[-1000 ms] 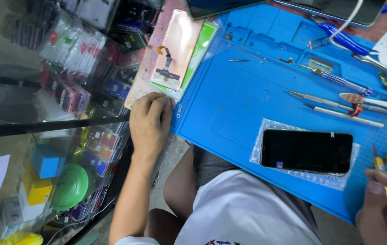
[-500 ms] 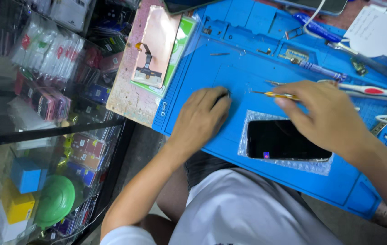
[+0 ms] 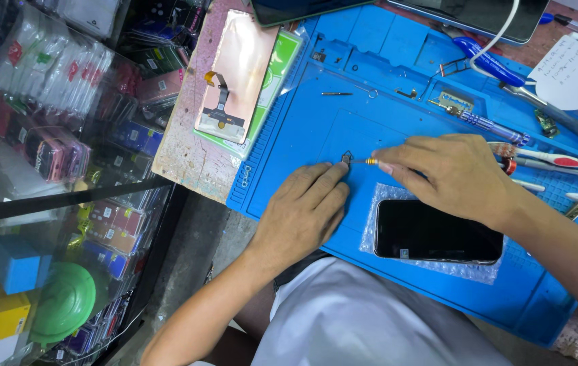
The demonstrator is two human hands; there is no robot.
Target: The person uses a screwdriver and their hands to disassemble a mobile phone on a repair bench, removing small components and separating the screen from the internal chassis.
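Left hand (image 3: 302,213) pins a tiny metal part (image 3: 346,159) on the blue repair mat (image 3: 302,129) while the right hand (image 3: 451,173) grips a small screwdriver (image 3: 365,161), tip at the part; steady, precise pressure seems needed next.

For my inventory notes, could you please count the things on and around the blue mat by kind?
Black phones or screens: 3 (one on bubble wrap, two at the top edge)
Screen panel with flex cable: 1
Blue-handled screwdrivers: 2
Yellow-tipped tool in right hand: 1
Small part at left hand: 1
Total: 8
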